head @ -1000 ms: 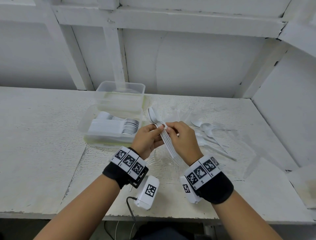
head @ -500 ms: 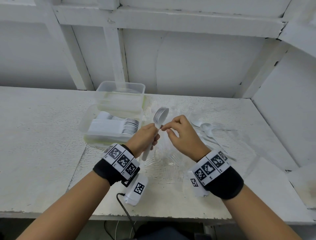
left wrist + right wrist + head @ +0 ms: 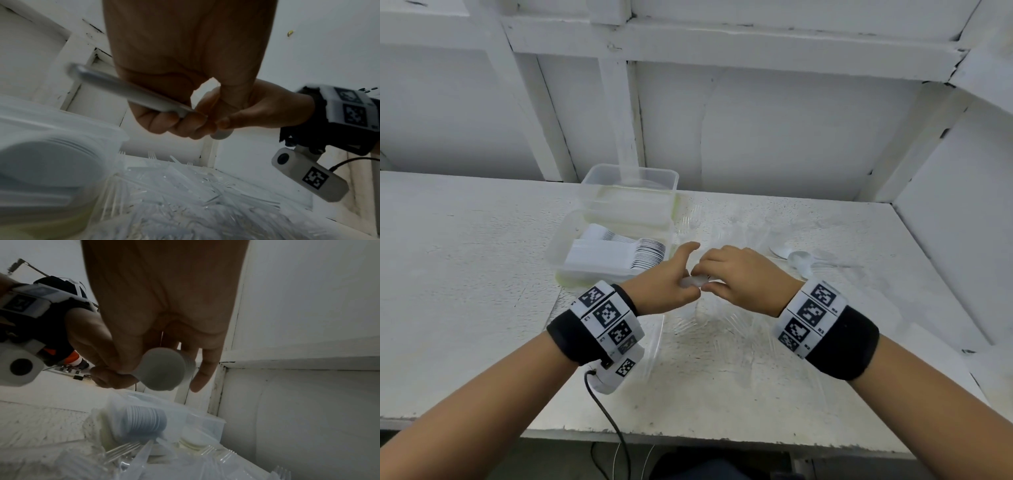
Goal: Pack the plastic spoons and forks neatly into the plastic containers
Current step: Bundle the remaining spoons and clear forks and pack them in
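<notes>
White-painted bench [image 3: 465, 291] at frame centre: both the left hand [image 3: 666, 286] and right hand [image 3: 739, 279] grip a small spoon stack [image 3: 693, 281], while 1 container [image 3: 616, 253] upper-left is part-filled and clear forks [image 3: 185, 203] and loose spoons [image 3: 796, 258] remain unpacked.

A rough white-painted counter [image 3: 465, 274] carries two clear rectangular plastic containers: the nearer one [image 3: 558, 253] holds stacked white spoons, another [image 3: 630, 185] sits just behind it. Clear plastic forks [image 3: 722, 329] lie scattered beside them, with loose white spoons [image 3: 799, 260] farther right.
</notes>
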Action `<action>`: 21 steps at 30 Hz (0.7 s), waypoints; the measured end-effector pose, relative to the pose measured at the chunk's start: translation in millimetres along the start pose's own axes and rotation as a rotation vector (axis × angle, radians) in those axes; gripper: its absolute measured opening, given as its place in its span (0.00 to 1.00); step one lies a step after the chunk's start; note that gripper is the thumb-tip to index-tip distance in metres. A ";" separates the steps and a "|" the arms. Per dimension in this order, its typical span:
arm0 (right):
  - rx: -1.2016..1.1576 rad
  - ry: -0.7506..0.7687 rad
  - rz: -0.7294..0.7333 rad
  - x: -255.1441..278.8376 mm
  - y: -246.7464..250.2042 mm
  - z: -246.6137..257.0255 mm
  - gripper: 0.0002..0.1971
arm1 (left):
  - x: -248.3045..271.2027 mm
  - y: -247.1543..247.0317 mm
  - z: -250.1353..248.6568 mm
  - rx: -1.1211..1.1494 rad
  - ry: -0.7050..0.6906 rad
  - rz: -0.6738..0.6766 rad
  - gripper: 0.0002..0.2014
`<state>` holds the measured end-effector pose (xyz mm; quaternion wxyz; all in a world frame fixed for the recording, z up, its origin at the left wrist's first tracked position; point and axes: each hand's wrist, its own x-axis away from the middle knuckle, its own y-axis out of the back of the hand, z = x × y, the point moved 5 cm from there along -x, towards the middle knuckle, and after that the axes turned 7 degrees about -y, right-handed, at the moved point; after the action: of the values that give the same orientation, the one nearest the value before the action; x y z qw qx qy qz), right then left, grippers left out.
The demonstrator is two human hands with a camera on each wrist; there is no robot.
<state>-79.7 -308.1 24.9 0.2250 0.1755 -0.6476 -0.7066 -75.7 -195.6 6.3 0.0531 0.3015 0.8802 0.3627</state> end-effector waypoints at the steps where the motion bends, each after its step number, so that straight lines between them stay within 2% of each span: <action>1: 0.003 0.009 0.008 -2.8 0.2 2.4 0.16 | 1.4 2.7 2.4 -0.005 -0.005 0.000 0.33; 4: -0.004 0.035 -0.002 -12.3 3.3 9.0 0.15 | 6.6 13.9 7.1 -0.071 -0.039 -0.010 0.28; 6: 0.016 0.033 -0.021 -20.0 8.0 8.4 0.15 | 10.3 28.2 13.1 -0.098 -0.049 -0.073 0.26; 9: 0.035 -0.074 -0.072 -35.9 19.8 -6.9 0.16 | 18.3 65.2 34.2 -0.057 -0.042 -0.357 0.21; 11: -0.034 -0.196 -0.110 -49.5 27.4 -20.1 0.16 | 25.5 91.3 50.9 -0.090 -0.036 -0.564 0.14; 12: -0.099 -0.258 -0.124 -57.1 29.3 -25.8 0.15 | 27.3 100.3 60.0 -0.130 -0.010 -0.612 0.11; 13: -0.172 -0.310 -0.139 -65.2 30.3 -29.7 0.15 | 26.7 106.6 69.3 -0.183 0.029 -0.616 0.10; 15: -0.292 -0.378 -0.161 -83.9 26.6 -33.1 0.14 | 20.0 110.7 87.2 -0.294 0.093 -0.529 0.12; 21: -0.598 -0.411 -0.223 -136.7 12.8 -15.0 0.13 | 3.0 98.2 120.4 -0.434 0.125 -0.254 0.17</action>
<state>44.0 -246.9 30.2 0.0533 0.0261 -0.4214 -0.9049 7.8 -66.3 -15.5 0.1070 0.1469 0.8142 0.5514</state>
